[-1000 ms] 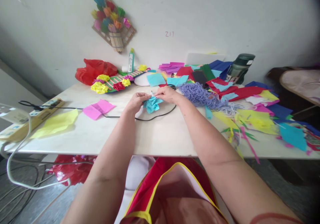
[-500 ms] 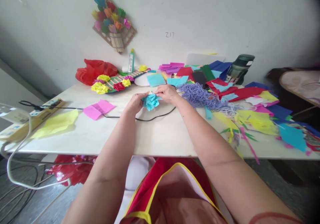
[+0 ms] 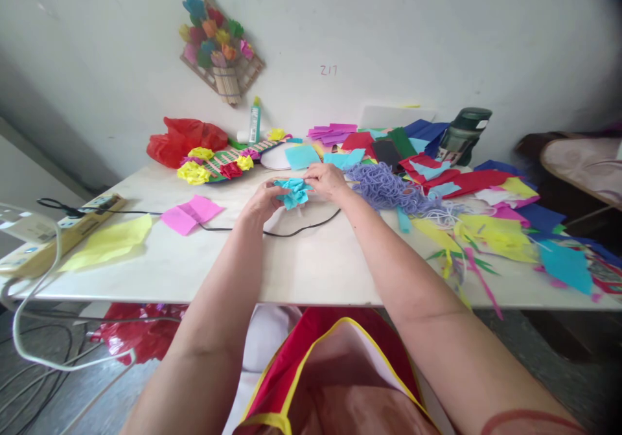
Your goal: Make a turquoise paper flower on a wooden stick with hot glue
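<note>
A crumpled light-blue paper flower (image 3: 293, 192) is held between both hands above the white table (image 3: 311, 266). My left hand (image 3: 263, 200) pinches its left side and my right hand (image 3: 328, 180) grips its right side, fingers curled over the paper. A black cable (image 3: 296, 229) curves on the table just under the hands. A heap of purple yarn (image 3: 386, 186) lies right beside my right hand.
Loose coloured paper sheets (image 3: 490, 218) cover the table's right half. A pink sheet (image 3: 192, 212) and a yellow sheet (image 3: 111, 241) lie left, near a power strip (image 3: 53, 234). Farther back stand a glue bottle (image 3: 254, 119), a red bag (image 3: 185, 138), a paper-flower board (image 3: 226, 157) and a dark green jug (image 3: 462, 135).
Both hands have moved the blue paper flower slightly up and away, and the fingers have closed in tighter on it. Nothing else on the table moved.
</note>
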Motion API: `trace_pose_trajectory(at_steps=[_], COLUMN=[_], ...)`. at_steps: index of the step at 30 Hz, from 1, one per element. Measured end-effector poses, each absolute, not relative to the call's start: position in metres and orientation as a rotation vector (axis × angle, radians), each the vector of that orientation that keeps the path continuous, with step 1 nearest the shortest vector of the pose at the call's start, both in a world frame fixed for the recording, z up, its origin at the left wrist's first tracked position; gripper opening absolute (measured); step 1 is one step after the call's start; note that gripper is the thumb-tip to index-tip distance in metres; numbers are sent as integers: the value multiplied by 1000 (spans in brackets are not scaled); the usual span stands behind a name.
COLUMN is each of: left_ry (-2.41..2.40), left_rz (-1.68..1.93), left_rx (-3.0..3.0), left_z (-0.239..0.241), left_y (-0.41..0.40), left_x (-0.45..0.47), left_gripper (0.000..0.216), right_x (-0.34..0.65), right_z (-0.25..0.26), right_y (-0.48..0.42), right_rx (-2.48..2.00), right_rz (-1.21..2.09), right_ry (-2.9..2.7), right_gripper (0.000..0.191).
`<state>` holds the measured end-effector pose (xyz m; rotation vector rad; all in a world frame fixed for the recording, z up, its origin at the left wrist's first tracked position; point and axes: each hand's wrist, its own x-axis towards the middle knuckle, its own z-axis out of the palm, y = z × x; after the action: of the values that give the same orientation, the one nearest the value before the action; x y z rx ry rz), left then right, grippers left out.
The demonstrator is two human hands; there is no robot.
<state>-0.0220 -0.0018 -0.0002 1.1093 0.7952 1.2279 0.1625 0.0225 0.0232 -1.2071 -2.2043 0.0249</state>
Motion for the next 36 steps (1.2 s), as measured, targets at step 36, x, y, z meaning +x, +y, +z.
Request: trace_pose_trajectory(at_steps=[36], left_ry=[786], left_rz=[1395], left_rx=[925], left_z=[-12], left_y=[5], left_x=[-18], left_gripper=[46], right_x=[162], right_z=[21], right_y=[9], right_rx=[-1178], right_rz=[-294], right_ry=[-2306], right_gripper=[33])
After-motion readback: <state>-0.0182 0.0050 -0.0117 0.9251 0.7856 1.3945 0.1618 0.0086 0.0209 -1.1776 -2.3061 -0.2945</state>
